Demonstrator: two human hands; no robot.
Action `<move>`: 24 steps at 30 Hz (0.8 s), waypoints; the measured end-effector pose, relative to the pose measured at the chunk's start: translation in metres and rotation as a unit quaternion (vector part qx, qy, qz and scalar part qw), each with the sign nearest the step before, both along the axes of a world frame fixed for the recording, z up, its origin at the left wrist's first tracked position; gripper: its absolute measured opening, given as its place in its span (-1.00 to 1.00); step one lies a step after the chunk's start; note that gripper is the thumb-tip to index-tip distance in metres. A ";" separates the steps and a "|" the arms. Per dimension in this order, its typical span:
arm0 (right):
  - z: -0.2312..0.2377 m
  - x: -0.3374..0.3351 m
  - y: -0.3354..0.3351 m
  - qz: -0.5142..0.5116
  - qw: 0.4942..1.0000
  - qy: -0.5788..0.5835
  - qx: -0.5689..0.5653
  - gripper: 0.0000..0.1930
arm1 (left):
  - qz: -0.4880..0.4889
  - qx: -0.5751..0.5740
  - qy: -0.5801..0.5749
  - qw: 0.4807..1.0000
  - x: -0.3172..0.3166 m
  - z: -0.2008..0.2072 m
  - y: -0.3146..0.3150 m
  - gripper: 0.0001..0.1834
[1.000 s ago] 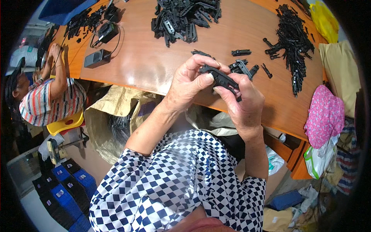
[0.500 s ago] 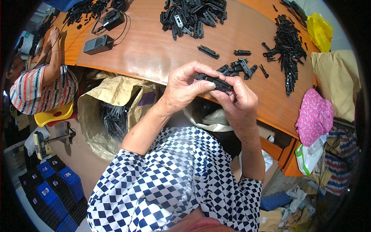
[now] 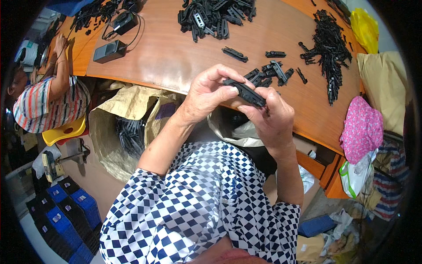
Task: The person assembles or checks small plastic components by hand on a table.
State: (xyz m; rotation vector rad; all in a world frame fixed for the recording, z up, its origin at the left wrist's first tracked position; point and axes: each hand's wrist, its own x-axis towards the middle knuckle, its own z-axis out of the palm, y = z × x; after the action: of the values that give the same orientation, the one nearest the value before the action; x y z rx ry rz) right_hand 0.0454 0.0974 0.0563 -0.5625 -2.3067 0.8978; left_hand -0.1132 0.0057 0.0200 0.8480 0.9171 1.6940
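Between both hands, above the table's near edge, is a long black plastic part. My left hand pinches its left end between thumb and fingers. At its right end, my right hand is closed on it with thumb and forefinger. Just beyond the hands lies a small group of similar black parts on the wooden table. Farther off are a single black part and another short one. What small detail the fingertips cover I cannot make out.
A large heap of black parts lies at the far middle, a pile of thinner pieces at the right. Black adapters with cables sit left. An open sack of parts stands below the edge. A co-worker sits at far left.
The black part has tilted slightly in my fingers, and its broad side now shows more. Both hands still grip it. The whole view has shifted a little.
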 end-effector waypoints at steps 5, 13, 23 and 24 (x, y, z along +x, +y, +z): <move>-0.005 0.004 0.005 0.009 0.998 0.015 -0.065 -0.74 | 0.005 0.016 -0.025 1.000 0.007 0.008 0.003 -0.63; -0.009 0.003 0.002 0.058 0.993 0.002 -0.108 -0.68 | -0.003 0.012 0.008 1.000 0.004 0.004 -0.002 -0.68; 0.000 -0.003 -0.007 0.061 0.995 0.057 -0.062 -0.67 | 0.082 0.107 0.091 0.987 0.012 0.011 -0.011 -0.77; -0.001 -0.003 -0.006 0.077 0.994 0.074 -0.016 -0.70 | 0.083 0.117 0.104 0.984 0.013 0.011 -0.012 -0.78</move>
State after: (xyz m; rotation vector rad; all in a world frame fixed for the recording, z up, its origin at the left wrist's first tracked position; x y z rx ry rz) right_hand 0.0425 0.0915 0.0557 -0.3233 -2.2275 1.0160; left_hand -0.1005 -0.0068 0.0315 1.1509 0.9617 1.9100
